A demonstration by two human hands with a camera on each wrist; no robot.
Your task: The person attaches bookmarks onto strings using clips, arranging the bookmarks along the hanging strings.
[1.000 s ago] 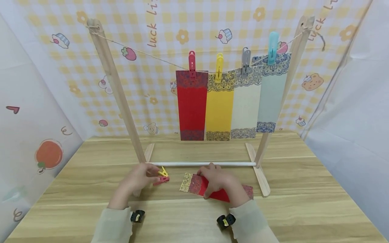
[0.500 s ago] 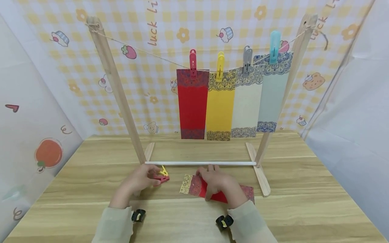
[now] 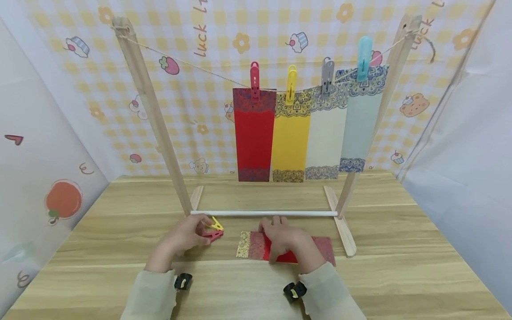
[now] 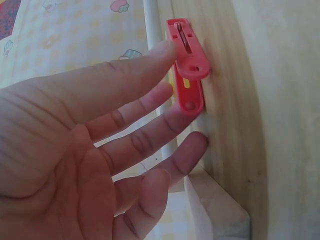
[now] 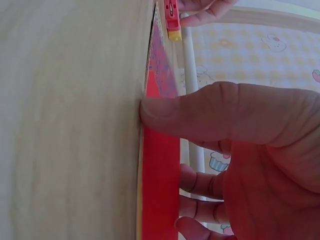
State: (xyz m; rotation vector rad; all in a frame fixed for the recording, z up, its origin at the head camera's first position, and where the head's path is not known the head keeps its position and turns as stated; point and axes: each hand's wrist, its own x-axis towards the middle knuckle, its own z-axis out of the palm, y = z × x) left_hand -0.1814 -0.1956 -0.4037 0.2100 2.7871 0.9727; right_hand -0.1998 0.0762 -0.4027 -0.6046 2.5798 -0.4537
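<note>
In the head view my left hand pinches a red clothespin low over the table, left of centre. The left wrist view has the thumb on one handle of this clothespin and a finger under the other. A yellow clothespin lies right behind it. My right hand grips a red card with patterned ends across its width, thumb on the near edge, fingers at the far one. A yellow patterned card end sticks out from beneath, to the left.
Behind the hands stands a wooden frame with a white crossbar and a string. Red, yellow, cream and pale blue cards hang there from clothespins. The right foot extends forward.
The red card and the yellow end under it have turned in my right hand from slanting to nearly parallel with the crossbar. The red clothespin has tilted up a little in my left hand.
</note>
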